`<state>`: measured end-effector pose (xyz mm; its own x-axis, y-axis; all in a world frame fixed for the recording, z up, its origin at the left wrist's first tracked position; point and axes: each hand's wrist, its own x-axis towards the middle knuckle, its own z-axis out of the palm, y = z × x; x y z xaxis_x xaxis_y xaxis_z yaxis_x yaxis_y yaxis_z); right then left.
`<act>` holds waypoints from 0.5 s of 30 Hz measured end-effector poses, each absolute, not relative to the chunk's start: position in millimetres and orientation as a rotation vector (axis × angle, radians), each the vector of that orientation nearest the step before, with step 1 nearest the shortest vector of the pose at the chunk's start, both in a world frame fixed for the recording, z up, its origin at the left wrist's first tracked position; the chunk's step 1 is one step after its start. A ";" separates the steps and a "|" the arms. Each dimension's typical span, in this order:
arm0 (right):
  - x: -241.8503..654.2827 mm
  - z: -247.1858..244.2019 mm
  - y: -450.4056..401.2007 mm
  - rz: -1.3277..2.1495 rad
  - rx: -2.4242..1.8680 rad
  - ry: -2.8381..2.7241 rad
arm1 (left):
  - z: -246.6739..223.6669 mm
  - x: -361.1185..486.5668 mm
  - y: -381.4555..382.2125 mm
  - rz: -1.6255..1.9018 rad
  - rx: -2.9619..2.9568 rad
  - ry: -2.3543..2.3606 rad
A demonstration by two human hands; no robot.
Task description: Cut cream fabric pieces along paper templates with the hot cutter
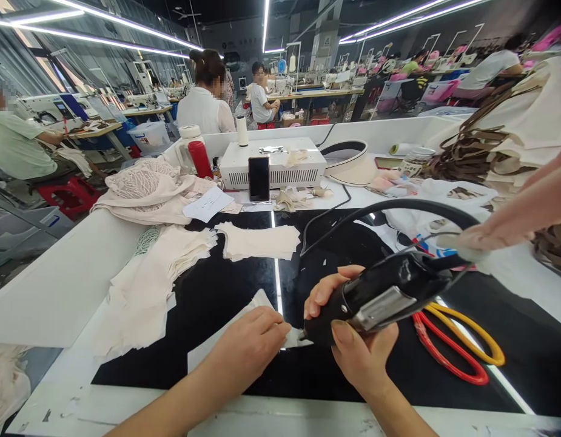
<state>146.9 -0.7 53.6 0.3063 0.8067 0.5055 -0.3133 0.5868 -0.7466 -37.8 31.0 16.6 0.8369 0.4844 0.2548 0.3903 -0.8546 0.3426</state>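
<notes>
The right hand [364, 364] wraps firmly round a black handheld tool [398, 273], angled so its tip meets the edge of the pale cloth [201, 355], which lies on the black work surface [230, 282] under the left hand [248, 340], apparently to steady it; whether those fingers pinch or merely press, I cannot tell. Beyond, left cloth stack [144, 297] and far cloth stack [257, 241] sit probably for easy reach, while the white slip [207, 204] bears writing too small to read
</notes>
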 end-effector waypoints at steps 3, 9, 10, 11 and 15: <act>146.6 53.7 -0.5 0.812 -0.572 -0.993 | 10.4 -34.6 24.3 0.450 2.710 0.706; 147.9 55.5 1.0 0.811 -0.561 -0.990 | 10.3 -40.6 20.5 0.534 2.693 0.676; 148.1 56.4 1.6 0.811 -0.559 -0.989 | 10.8 -41.3 20.1 0.543 2.699 0.668; 148.0 57.3 2.3 0.810 -0.556 -0.987 | 10.9 -41.7 19.7 0.550 2.706 0.661; 144.4 59.8 6.9 0.809 -0.540 -0.963 | 7.7 -42.7 18.2 0.570 2.711 0.668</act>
